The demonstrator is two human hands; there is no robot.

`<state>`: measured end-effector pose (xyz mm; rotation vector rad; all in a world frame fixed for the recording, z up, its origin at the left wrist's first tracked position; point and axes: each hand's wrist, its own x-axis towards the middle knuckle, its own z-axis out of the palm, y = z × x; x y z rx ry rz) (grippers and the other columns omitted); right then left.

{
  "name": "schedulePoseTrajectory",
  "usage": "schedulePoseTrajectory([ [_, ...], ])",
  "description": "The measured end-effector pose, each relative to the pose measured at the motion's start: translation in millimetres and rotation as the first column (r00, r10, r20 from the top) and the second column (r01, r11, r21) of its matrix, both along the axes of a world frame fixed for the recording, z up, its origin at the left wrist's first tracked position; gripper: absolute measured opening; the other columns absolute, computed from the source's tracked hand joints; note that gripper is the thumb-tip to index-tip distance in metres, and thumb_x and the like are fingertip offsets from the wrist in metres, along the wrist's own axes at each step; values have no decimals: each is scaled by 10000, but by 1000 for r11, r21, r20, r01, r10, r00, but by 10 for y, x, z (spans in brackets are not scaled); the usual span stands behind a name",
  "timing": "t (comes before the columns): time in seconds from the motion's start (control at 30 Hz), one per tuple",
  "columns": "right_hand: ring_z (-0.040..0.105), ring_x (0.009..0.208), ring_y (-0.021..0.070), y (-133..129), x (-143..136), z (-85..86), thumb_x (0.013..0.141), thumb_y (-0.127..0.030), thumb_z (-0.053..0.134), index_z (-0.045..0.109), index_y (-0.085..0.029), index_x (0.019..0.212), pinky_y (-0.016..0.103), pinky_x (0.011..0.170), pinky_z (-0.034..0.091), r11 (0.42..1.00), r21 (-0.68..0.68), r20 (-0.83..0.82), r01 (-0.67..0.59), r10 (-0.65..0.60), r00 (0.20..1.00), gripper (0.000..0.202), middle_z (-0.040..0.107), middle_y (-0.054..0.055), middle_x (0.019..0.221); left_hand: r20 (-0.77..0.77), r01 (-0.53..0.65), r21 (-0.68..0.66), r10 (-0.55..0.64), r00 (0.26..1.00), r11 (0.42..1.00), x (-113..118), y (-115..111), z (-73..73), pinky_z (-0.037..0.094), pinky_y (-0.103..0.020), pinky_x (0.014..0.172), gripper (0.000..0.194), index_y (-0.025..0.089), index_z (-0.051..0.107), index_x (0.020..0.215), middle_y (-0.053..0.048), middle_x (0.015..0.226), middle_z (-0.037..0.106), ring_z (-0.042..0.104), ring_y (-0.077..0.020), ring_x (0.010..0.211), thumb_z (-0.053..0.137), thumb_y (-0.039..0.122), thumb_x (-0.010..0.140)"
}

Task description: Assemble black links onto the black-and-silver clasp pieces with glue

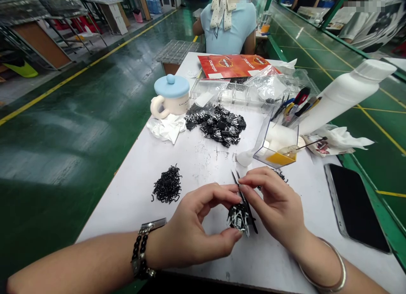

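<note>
My left hand (199, 222) is closed, pinching a small black-and-silver metal part (238, 218) between thumb and fingers above the white table. Close beside it, my right hand (275, 201) holds dark tweezers (245, 197) between thumb and forefinger. Their two thin tips point away from me, and the other end lies beside the part. Whether the tweezers touch the part I cannot tell. A pile of small black curved pieces (167, 185) lies left of my hands. More small dark pieces (281, 174) show partly behind my right hand. Farther back is a heap of black-and-silver parts (223, 125).
A lidded mug (171, 95) and crumpled tissue (168, 127) stand at the left edge. To the right are a clear tool holder (275, 144), a white bottle (349, 91) and a phone (357, 207). Clear trays and a red sheet (234, 66) lie behind; a person sits beyond.
</note>
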<state>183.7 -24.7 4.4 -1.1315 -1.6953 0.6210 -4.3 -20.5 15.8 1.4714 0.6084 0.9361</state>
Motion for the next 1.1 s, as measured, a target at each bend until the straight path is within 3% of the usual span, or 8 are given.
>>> schedulePoseTrajectory([
  [0.2,571,825,113,-16,41,73,777,8,619,641,-100,964,247,719,486,968,250,228,-31,-27,973,217,621,68,870,-114,-33,208,58,992,977,-6,15,-16,469,-259,982,440,180,575,1058,-74,1129,630,591,-185,1090,703,58,655],
  [0.47,603,834,144,-19,58,71,752,25,636,629,-100,993,290,713,517,958,271,262,-92,19,965,272,650,87,903,-130,-42,267,79,988,963,11,42,2,499,-267,932,402,147,584,1047,-102,1093,645,623,-187,1021,687,73,665],
  [0.63,617,790,138,-10,106,94,784,-70,647,642,-182,932,266,686,529,993,116,173,-29,9,985,186,662,36,855,-143,-34,278,76,987,960,6,32,-11,487,-287,954,416,159,582,1058,-102,1109,639,607,-200,1056,682,65,665],
  [0.73,614,783,146,-8,157,124,774,-137,688,659,-237,883,254,663,531,997,-73,-50,-4,1,999,150,654,18,829,-156,-60,282,107,982,957,1,28,7,514,-296,907,425,164,592,1076,-97,1078,629,610,-191,1001,659,45,673],
  [0.83,606,795,158,-12,158,133,767,-189,711,690,-258,856,266,676,537,975,-196,-316,-107,40,948,115,632,31,820,-152,-86,233,124,981,969,0,27,22,554,-244,772,440,167,600,1095,-55,919,585,597,-134,828,637,23,681],
  [0.9,599,773,151,-24,123,126,764,-204,718,703,-260,849,262,669,529,948,-246,-408,-203,89,909,103,620,33,800,-128,-99,171,121,984,980,1,26,22,557,-206,734,443,187,593,1102,-28,878,532,576,-107,788,629,16,694],
  [1.0,588,746,123,-52,51,116,768,-193,714,707,-256,855,224,650,509,908,-308,-444,-285,128,887,108,614,25,788,-94,-113,122,124,988,986,5,25,15,556,-188,752,449,213,578,1106,-19,910,505,571,-100,819,633,20,705],
  [1.1,583,731,113,-82,2,107,762,-189,718,712,-246,846,210,635,496,908,-316,-427,-274,122,896,101,611,22,779,-92,-120,108,130,987,987,13,28,10,556,-191,779,439,214,579,1096,-19,933,502,572,-101,840,645,25,705],
])
